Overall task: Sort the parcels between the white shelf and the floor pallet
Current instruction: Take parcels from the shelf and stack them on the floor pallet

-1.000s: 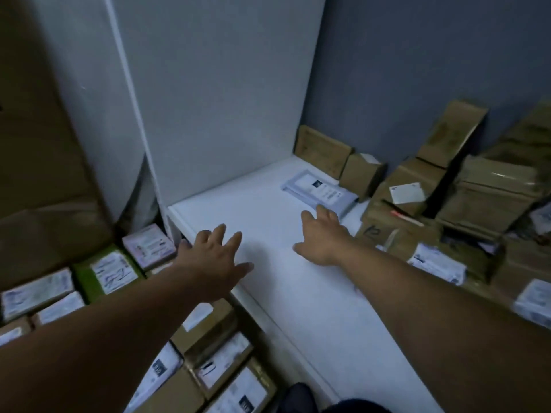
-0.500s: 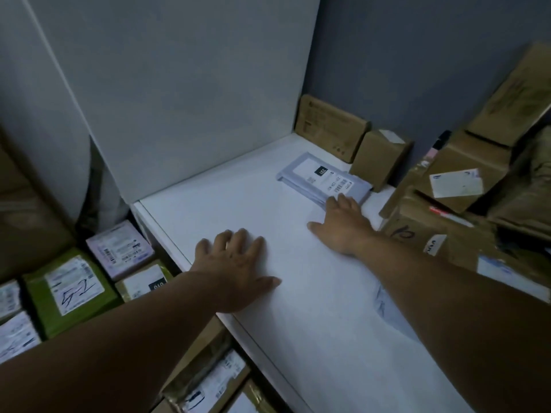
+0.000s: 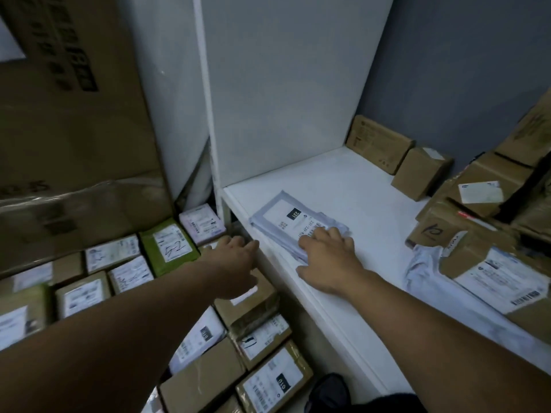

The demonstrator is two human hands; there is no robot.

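A flat grey mailer (image 3: pixel 286 216) with a white label lies on the white shelf (image 3: pixel 366 204), near its front left corner. My right hand (image 3: pixel 325 257) lies on the mailer's near end, fingers spread and flat on it. My left hand (image 3: pixel 235 257) reaches out past the shelf's front edge, above the parcels on the floor, and holds nothing. Several labelled parcels, among them a green one (image 3: pixel 170 245) and a pink one (image 3: pixel 202 223), lie packed together low on the left.
Brown cardboard boxes (image 3: pixel 378 143) are stacked along the grey wall at the back and right of the shelf. A large brown carton (image 3: pixel 68 120) stands at the left. The shelf's white side panel (image 3: pixel 277 84) rises behind the mailer.
My right hand has drawn the grey mailer from the back of the shelf toward its front left corner. My left hand has come off the shelf top and now hovers past the edge.
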